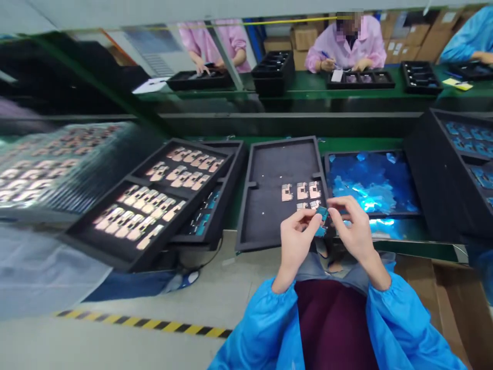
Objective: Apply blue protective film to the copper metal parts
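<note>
Fingers [313, 219] of left hand [296, 242] and right hand [356, 229] pinch small blue part [322, 214] between them.

Left hand [296, 241] and right hand [352, 228] raised (close together), fingertips pinched

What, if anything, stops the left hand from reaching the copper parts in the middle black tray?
Probably nothing: yes, reachable. The copper parts lie uncovered just beyond the left hand, though its fingers pinch a small blue piece.
</note>
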The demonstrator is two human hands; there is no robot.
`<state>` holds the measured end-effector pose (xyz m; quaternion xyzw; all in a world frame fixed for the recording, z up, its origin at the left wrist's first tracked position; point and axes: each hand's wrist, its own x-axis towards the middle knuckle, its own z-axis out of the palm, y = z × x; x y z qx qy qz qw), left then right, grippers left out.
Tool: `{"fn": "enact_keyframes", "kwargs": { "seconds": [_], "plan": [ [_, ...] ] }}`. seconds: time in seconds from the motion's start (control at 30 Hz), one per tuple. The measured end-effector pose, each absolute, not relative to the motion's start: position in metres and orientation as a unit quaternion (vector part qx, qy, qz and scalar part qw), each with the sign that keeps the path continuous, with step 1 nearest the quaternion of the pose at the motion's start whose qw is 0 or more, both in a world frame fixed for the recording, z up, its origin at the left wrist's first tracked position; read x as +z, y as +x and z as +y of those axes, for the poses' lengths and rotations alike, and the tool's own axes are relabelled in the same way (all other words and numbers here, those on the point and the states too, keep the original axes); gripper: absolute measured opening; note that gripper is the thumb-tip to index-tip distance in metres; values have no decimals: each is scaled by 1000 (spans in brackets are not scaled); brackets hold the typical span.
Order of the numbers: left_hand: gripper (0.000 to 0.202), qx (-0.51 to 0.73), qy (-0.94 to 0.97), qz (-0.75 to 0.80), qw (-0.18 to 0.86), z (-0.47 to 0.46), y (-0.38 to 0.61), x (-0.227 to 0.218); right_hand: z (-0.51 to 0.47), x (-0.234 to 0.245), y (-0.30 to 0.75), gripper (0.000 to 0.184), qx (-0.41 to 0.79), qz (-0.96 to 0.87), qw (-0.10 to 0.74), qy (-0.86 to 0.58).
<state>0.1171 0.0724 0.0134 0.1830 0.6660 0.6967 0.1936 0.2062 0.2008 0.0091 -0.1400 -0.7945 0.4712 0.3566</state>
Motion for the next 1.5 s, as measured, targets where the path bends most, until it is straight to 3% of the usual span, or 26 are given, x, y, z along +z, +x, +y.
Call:
{"fn": "enact_keyframes", "kwargs": {
  "seconds": [0.13, 0.37, 0.57, 0.73, 0.87, 1.03, 1.17, 1.37, 1.5],
  "plan": [
    [21, 692, 181, 674, 184, 64, 114, 8, 197, 10, 201, 12, 389, -830, 389, -88],
    [31, 719, 176, 617, 268, 55, 111, 4, 199, 10, 203, 15, 223, -858, 457, -76],
    [38, 760, 73, 525, 377, 63, 104, -8, 206, 5, 218, 24, 48, -913, 404, 20],
    [43, 775, 38, 470, 422, 67, 94, -10, 205, 0, 235, 23, 65, -921, 372, 92],
    [43, 786, 18, 510, 349, 59, 82, -13, 203, -6, 249, 26, 222, -911, 345, 40],
    [37, 722, 65, 670, 159, 36, 55, -24, 255, -11, 240, 15, 329, -861, 317, -224],
    [29, 590, 125, 780, 167, 26, 42, -34, 320, -21, 209, 17, 283, -889, 207, -294],
    [28, 419, 193, 880, 114, 23, 43, -29, 367, -18, 168, 31, 44, -951, 97, -291],
    [32, 382, 229, 890, 96, 21, 39, -30, 389, -4, 112, 34, 74, -956, 60, -278]
  ]
}}
